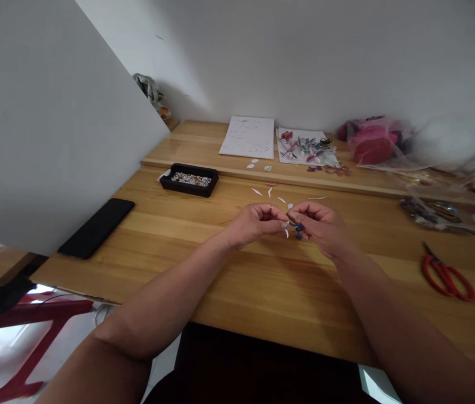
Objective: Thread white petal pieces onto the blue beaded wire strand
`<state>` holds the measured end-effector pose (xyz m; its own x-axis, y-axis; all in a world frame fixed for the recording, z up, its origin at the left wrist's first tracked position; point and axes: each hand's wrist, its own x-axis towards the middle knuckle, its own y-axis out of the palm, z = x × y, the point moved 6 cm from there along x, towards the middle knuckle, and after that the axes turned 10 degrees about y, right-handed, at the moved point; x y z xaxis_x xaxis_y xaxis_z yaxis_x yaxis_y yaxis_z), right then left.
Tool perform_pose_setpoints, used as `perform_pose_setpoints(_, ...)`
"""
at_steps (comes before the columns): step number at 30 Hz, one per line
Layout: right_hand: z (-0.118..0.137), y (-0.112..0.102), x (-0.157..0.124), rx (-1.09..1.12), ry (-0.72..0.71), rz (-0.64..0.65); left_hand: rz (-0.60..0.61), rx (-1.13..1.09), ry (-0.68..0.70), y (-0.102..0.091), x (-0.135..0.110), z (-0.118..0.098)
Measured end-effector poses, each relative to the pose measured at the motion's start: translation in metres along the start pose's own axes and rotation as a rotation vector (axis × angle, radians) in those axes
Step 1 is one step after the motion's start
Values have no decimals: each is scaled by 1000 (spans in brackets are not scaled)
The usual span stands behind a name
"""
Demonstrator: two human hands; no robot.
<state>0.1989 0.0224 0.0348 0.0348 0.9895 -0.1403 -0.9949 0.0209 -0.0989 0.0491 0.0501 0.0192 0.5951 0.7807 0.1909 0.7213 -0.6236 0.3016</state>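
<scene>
My left hand (256, 221) and my right hand (322, 224) meet over the middle of the wooden table (263, 280), fingers curled in a pinch. Between the fingertips sits a small dark blue piece (298, 227), held by both hands. A few small white petal-shaped pieces (269, 192) lie scattered on the table just beyond my hands. What exactly the blue piece is I cannot make out.
A black tray of small beads (190, 179) and a black phone (96, 227) lie at the left. Red scissors (448, 278) lie at the right. At the back are a white sheet (248, 137), a sheet with coloured pieces (305, 147) and plastic bags (389, 143).
</scene>
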Motion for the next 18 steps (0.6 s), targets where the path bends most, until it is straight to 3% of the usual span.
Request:
perform_pose_setpoints(11, -26, 17, 0, 329, 295, 163, -120, 24, 79, -9, 3, -3)
perform_pose_setpoints(18, -24, 22, -2, 247, 237, 145, -219, 25, 158, -15, 6, -8)
